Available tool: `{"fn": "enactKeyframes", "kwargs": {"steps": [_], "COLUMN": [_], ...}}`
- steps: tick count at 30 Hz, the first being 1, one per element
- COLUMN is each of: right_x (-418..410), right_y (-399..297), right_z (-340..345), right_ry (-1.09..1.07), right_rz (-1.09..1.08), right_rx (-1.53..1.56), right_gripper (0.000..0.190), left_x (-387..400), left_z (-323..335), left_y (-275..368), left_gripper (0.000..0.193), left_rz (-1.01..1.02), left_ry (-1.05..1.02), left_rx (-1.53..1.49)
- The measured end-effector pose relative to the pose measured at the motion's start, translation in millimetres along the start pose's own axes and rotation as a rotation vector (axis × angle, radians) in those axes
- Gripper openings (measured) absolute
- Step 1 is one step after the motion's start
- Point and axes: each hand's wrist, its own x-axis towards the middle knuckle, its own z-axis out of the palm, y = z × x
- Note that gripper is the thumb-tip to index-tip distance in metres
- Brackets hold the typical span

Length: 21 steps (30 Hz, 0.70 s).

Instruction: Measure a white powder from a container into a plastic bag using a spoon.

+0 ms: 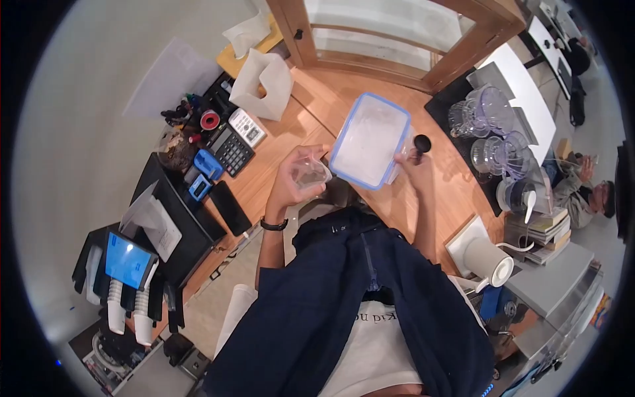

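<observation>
My left hand [292, 181] holds a small clear plastic cup [310, 174], its fingers curled around the sides. To its right, a rectangular plastic food container [369, 141] with a blue-rimmed lid lies at the desk's near edge. My right hand [415, 166] is at the container's right side, its fingertips against the edge; whether they grip it is hard to tell. A round black knob-like object [422, 143] stands just beyond the right fingers, and its lower part is hidden.
Left on the desk are a calculator [229, 150], a white handset [246, 127], a white paper bag [263, 84] and a black phone [230, 208]. Right are clear plastic vessels [488, 111] and a white gooseneck kettle [483, 260]. A wooden-framed cabinet [367, 57] borders the back. Another person [578, 193] is far right.
</observation>
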Motion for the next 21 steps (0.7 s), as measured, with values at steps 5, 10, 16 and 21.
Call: {"fn": "enactKeyframes", "kwargs": {"steps": [5, 10, 16, 21], "right_x": [53, 141, 158, 104], "right_y": [-50, -86, -53, -10], "right_z": [-33, 1, 3, -38], "right_ry": [0.133, -0.300, -0.574, -0.402], "right_rz": [-0.539, -0.539, -0.247, 0.046], "right_rx": [-0.287, -0.623, -0.717, 0.033], "right_gripper": [0.026, 0.035, 0.038, 0.039], "left_x": [-18, -30, -12, -10], "left_z": [2, -6, 24, 14], "left_y": [15, -19, -22, -23], "left_gripper": [0.044, 0.037, 0.043, 0.038], "left_rz": [0.000, -0.223, -0.238, -0.132], "left_ry": [-0.015, -0.330, -0.405, -0.250], "left_rx": [0.216, 0.191, 0.169, 0.041]}}
